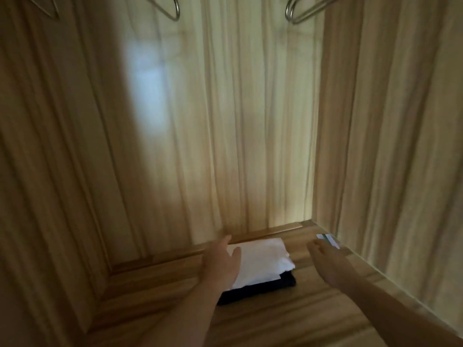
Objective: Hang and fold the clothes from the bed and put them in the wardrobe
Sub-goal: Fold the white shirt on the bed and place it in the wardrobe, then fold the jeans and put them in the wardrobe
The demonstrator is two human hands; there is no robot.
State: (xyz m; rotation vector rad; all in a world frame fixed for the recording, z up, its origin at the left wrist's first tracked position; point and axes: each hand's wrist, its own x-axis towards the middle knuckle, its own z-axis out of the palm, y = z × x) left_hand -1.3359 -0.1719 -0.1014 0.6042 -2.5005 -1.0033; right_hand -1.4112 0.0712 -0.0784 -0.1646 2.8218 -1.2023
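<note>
Forearms are reaching in from the near edge, both of yours, stretching over the wardrobe floor (288,319). Your left hand (221,262) is lying with fingers straight and spread, gripping nothing, its palm resting on or hovering just over the left side of the folded white garment (263,261); blur is hiding whether it is actually touching. That white piece is sitting on top of a folded dark garment (250,291), whose near and right edges are showing beneath it, and the stack is lying on the floor toward the far left, near the back panel. Your right hand (328,262) is hanging above the bare wood to the right of the stack, apart from it, fingers loose and holding nothing. Just beyond its fingertips, a small pale card-like thing (328,239) is lying in the far right corner; it is too blurred to identify. Farther off, the wooden back wall (250,121) is rising, and at the top metal hangers (298,11) are hanging.
</note>
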